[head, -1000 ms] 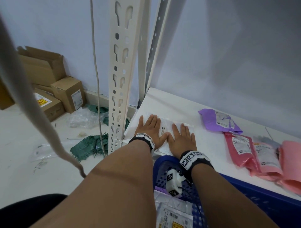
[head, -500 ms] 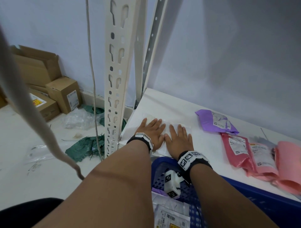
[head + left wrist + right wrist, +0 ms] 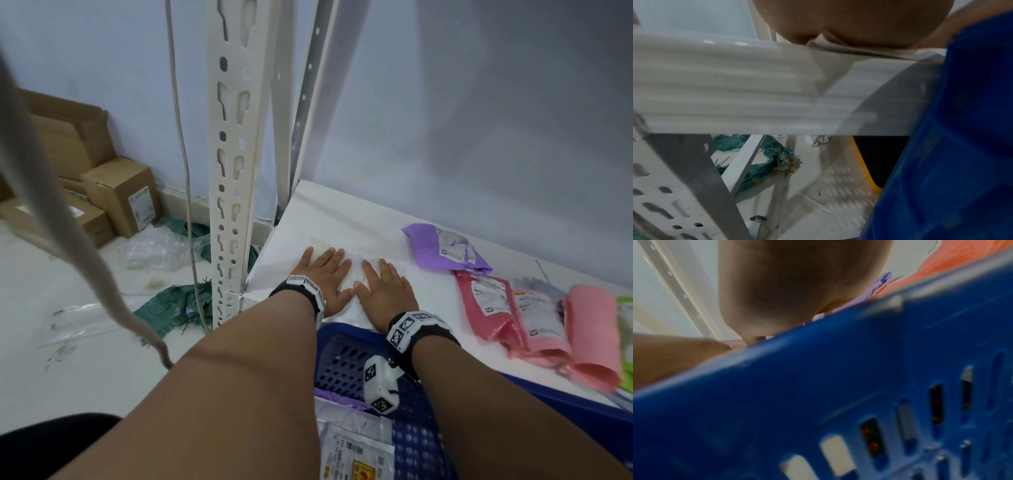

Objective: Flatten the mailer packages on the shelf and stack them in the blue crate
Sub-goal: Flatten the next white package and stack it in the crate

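A white mailer (image 3: 356, 270) lies flat on the white shelf (image 3: 346, 219) near its front left corner. My left hand (image 3: 325, 274) and right hand (image 3: 387, 284) press on it side by side, palms down and fingers straight. To the right lie a purple mailer (image 3: 442, 250), then several pink mailers (image 3: 513, 311). The blue crate (image 3: 346, 356) sits below the shelf's front edge, under my wrists, with white and purple mailers (image 3: 352, 445) in it. In the wrist views only the heels of my palms show, above the blue crate (image 3: 838, 402) wall and the shelf (image 3: 735, 91) edge.
A white perforated shelf upright (image 3: 233, 154) stands left of my hands, with a grey cable (image 3: 181, 137) hanging beside it. Cardboard boxes (image 3: 120, 195), clear plastic wrap (image 3: 154, 250) and green netting (image 3: 178, 305) lie on the floor at left.
Both hands stay pressed flat on the white mailer; they appear to have shifted slightly across it. The head view has drifted a little.
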